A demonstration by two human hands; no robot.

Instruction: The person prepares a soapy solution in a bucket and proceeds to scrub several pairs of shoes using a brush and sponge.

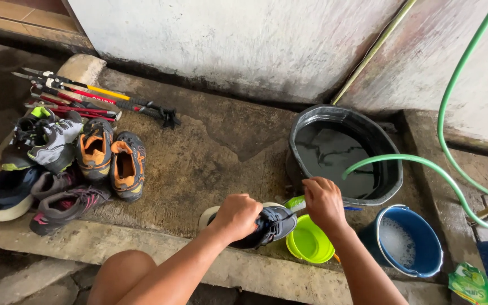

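1. The black round plastic tub [388, 169] beside the wall holds dark water, and the pale green garden hose [402, 161] curves over its rim toward the water.
2. The blue plastic bucket [425, 257] near the tub holds white soapy foam; the small lime-green plastic bowl [309, 244] just beside it looks empty.
3. The left hand [235, 216] has its fingers curled tight around the dark grey mesh sneaker with a white sole [269, 226], which is held above the edge of the concrete slab, just beside the lime-green bowl.
4. The right hand [324, 202] is closed at the shoe's toe end, fingers pressed together around something lime-green (what it is cannot be told).
5. To the left lie about seven more shoes [57, 164], among them one orange-lined pair, grey ones and a dark blue one with a white sole.
6. Behind them lie several red, yellow and black trekking poles [94, 99]; their exact number cannot be told.
7. The surface is a damp, stained concrete slab [199, 164] against a weathered whitewashed wall [227, 39]; a green plastic sachet [470, 282] lies at the right.
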